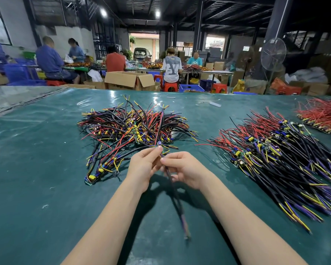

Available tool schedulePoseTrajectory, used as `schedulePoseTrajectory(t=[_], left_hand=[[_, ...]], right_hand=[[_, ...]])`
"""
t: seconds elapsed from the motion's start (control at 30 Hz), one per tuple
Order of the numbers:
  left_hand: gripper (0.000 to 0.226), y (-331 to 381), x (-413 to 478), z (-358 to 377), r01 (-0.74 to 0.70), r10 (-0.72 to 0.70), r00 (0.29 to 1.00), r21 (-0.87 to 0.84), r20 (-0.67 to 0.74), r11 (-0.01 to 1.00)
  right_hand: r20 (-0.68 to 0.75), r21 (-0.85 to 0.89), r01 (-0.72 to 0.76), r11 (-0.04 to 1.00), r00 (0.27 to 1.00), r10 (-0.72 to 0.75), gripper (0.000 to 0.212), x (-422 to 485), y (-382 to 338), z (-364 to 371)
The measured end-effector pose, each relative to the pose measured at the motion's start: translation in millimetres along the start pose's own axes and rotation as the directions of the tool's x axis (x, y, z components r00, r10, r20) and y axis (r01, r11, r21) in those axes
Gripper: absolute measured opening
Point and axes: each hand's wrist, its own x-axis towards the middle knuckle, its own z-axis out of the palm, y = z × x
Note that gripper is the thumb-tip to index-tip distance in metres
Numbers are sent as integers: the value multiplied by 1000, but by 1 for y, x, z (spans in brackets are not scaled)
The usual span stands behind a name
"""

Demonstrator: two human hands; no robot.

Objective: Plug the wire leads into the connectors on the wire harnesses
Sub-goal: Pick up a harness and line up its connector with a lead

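Slipping is judged the main risk: the wire lead could be bent or seated askew in the connector if pushed off-axis. The connector is pinched by the left hand, the lead by the right hand, at 6 o'clock of the harness pile, with forearms extended and hands almost touching.

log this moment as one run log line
left hand: pinches harness wires | right hand: pinches black cable, hanging down | mating: cannot tell | harness pile: behind hands
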Motion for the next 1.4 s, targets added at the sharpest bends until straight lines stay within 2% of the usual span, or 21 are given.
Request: schedulePoseTrajectory(t=[0.07, 0.13, 0.2, 0.43, 0.67, 0.83, 0.93, 1.03, 1.1, 1.13, 1.2, 1.23, 1.3, 1.37, 1.4], left_hand=[[17, 3, 2, -3, 28, -28, 1000, -17, 10, 999], [17, 5, 2, -3, 90, -85, 994, -60, 71, 994], [16, 5, -1, -2, 158, -149, 978, -49, 144, 986], [11, 2, -2, -6, 187, -235, 943, 208, 234, 960], [13, 5, -7, -11, 153, -323, 876, 430, 358, 890], [21, 3, -14, -6, 141, -423, 778, 527, 465, 838], [23, 0, -17, -2, 135, -449, 745, 547, 493, 826], [33, -1, -20, -1, 122, -472, 712, 570, 521, 813], [38, 4, -19, -3, 105, -458, 722, 572, 518, 813], [36, 6, -17, -4, 101, -420, 763, 551, 491, 828], [25, 9, -10, -7, 115, -303, 887, 469, 348, 875], [20, 9, -7, -9, 120, -244, 936, 419, 255, 900], [20, 6, -3, -11, 100, -149, 980, 321, 134, 942], [21, 2, -3, -7, 54, -91, 989, 283, 116, 957], [20, 0, -4, -5, 32, -71, 989, 284, 129, 958]], right_hand=[[-51, -18, -8, 1000, 999, 7, 24, 0, -3, 0], [-222, 59, 30, 998, 975, -16, 28, 0, -5, -3], [-318, 130, 85, 988, 947, -40, 26, 1, -5, -6], [-337, 46, 100, 994, 938, -79, 21, 2, -2, -5], [-413, 204, 71, 976, 910, 20, 20, 1, -5, -16], [-561, 193, 126, 973, 828, 4, 22, -1, -6, -34], [-646, 225, 148, 963, 763, 34, 24, 1, -4, -42], [-711, 398, 201, 895, 684, 163, 23, 2, -2, -51], [-743, 510, 292, 809, 624, 243, 26, -1, -4, -60], [-764, 508, 319, 800, 596, 247, 28, -3, -5, -63], [-801, 411, 299, 861, 569, 185, 30, -5, -8, -62], [-800, 312, 262, 913, 591, 104, 28, -4, -9, -56], [-683, 40, 190, 981, 721, -112, 25, -2, -12, -37], [-465, -220, 147, 964, 853, -237, 22, 0, -14, -14], [-382, -360, 140, 922, 880, -283, 20, 1, -14, -5]])
